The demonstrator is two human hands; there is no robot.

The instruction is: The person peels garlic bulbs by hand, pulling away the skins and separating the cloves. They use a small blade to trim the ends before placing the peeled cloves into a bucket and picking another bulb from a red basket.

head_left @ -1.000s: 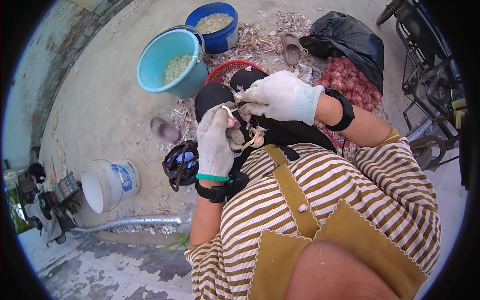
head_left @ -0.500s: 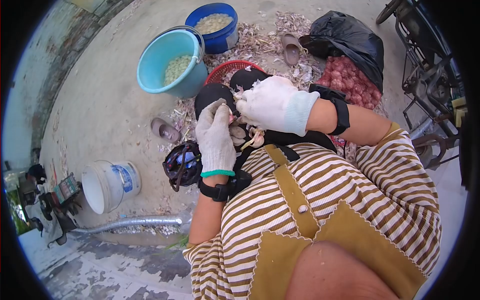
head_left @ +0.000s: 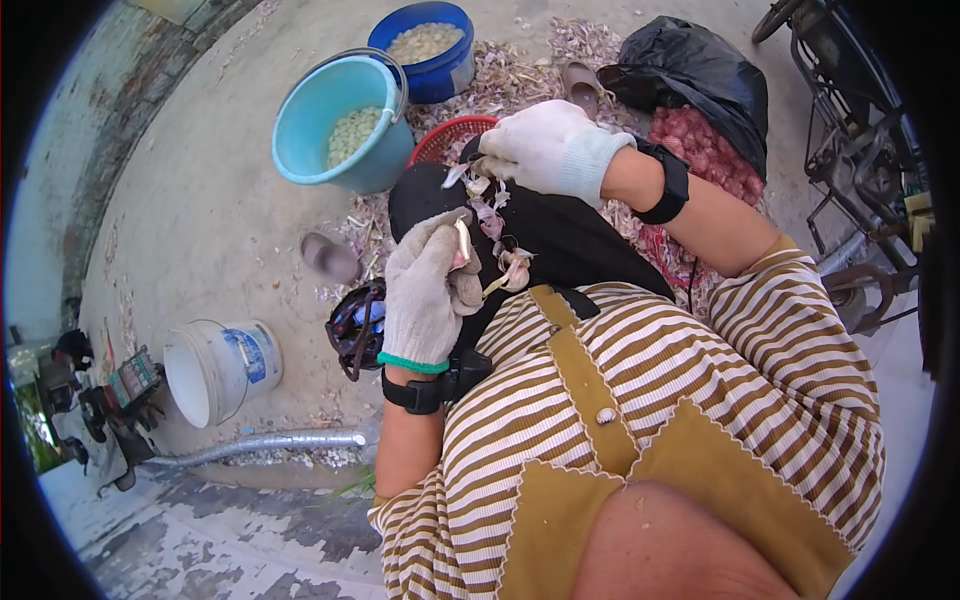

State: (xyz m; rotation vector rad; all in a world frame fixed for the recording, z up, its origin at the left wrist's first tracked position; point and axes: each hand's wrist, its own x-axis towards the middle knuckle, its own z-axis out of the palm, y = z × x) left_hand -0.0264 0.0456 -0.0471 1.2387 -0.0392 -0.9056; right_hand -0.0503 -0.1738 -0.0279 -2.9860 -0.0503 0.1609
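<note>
My left hand (head_left: 425, 290), in a whitish knit glove with a green cuff, is closed around a piece of garlic (head_left: 462, 245) with pale and pinkish skin. My right hand (head_left: 550, 148), gloved in white, is over the knee near the red basket (head_left: 436, 144). Its fingers are curled together, and whatever they hold is hidden. Loose garlic skins (head_left: 488, 218) show just below those fingers, over the black-clad lap. Close to the left fingers, a garlic bulb (head_left: 516, 270) with a stem lies on the lap.
Peeled cloves fill part of a light-blue bucket (head_left: 290, 130) and a dark-blue bucket (head_left: 458, 75). A black bag (head_left: 690, 60) with red-netted garlic (head_left: 700, 150) stands at right. Slippers (head_left: 330, 258), a white bucket (head_left: 190, 375) and a metal frame (head_left: 850, 150) are around me.
My right hand has moved away from the left, up toward the basket, and skins have appeared beneath it. My left hand has shifted slightly down, still holding garlic.
</note>
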